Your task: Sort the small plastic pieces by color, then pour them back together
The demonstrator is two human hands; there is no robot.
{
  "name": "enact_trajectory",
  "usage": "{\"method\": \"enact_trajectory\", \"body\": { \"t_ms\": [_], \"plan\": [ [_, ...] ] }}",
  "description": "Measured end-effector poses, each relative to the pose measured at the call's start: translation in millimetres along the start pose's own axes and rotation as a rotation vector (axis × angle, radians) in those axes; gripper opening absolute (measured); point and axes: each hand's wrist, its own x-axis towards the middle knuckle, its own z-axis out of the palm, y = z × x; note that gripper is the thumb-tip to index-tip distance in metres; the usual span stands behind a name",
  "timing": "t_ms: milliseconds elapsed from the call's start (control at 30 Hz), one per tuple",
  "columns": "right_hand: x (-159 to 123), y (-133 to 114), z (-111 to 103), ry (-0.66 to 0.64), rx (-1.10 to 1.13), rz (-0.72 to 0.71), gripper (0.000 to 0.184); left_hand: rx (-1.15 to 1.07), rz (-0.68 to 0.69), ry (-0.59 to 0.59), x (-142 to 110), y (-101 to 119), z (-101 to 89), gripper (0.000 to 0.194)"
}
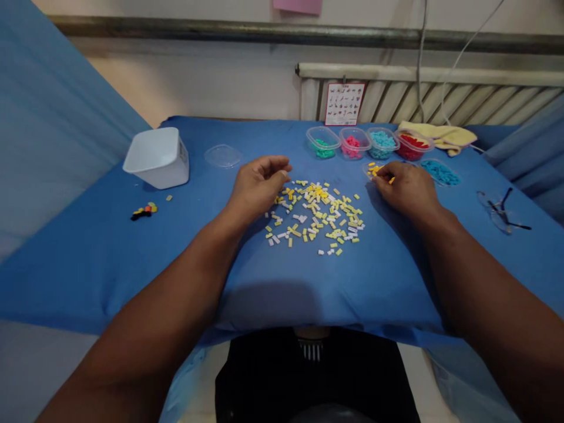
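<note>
A scattered pile of small yellow and white pieces (317, 214) lies on the blue cloth (132, 258) between my hands. My left hand (258, 185) rests at the pile's left edge with its fingers curled and pinched together; what they hold is hidden. My right hand (408, 188) lies at the pile's upper right, fingers closed on small yellow pieces above a shallow clear tub (372, 170) with yellow pieces in it.
Clear tubs stand in a row at the back: green (324, 142), pink (353, 143), light blue (382, 143), red (412, 145), and blue (440, 172). A white bin (157, 157), a clear lid (222, 156), a few odd pieces (144, 211) and glasses (502, 211) lie around.
</note>
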Motion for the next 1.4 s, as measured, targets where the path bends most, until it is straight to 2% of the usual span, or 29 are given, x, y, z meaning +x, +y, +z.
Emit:
{"method": "enact_trajectory", "body": {
  "t_ms": [100,167,267,400,500,633,733,867,967,1100,1233,1333,1400],
  "plan": [
    [0,4,2,-0.033,-0.003,0.015,0.031,0.158,0.028,0.074,7,-1,-19.5,0.029],
    [1,8,5,-0.020,0.019,-0.003,0.030,0.285,0.054,0.072,10,-2,-31.5,0.024],
    [1,14,9,0.067,0.080,-0.067,0.024,0.459,0.096,-0.038,10,-6,-43.1,0.021],
    [-1,16,12,0.164,0.175,-0.139,0.021,0.694,0.175,-0.258,9,-12,-46.2,0.028],
    [-2,8,9,0.140,0.171,-0.123,0.025,0.853,0.282,-0.400,8,-18,-44.4,0.033],
    [-4,-5,1,0.052,0.115,-0.094,0.034,0.948,0.288,-0.438,8,-19,-42.7,0.033],
    [-7,-14,-2,0.039,0.158,-0.143,0.032,0.899,0.217,-0.392,7,-13,-43.1,0.029],
    [-15,-32,-1,0.041,0.265,-0.302,0.025,0.706,0.150,-0.295,4,-6,-38.5,0.029],
    [-26,-54,1,0.036,0.361,-0.460,0.021,0.496,0.088,-0.342,-5,-5,-22.3,0.028],
    [-41,-81,2,0.022,0.489,-0.625,0.022,0.145,0.051,-0.456,-24,1,11.8,0.026],
    [-45,-90,0,0.073,0.558,-0.639,0.020,-0.078,0.000,-0.436,-34,11,30.7,0.025],
    [-44,-89,-1,0.120,0.560,-0.618,0.013,-0.136,-0.058,-0.425,-33,12,31.1,0.026],
    [-45,-89,0,0.097,0.577,-0.626,0.016,-0.142,-0.056,-0.427,-31,10,30.7,0.024]
  ]
}}
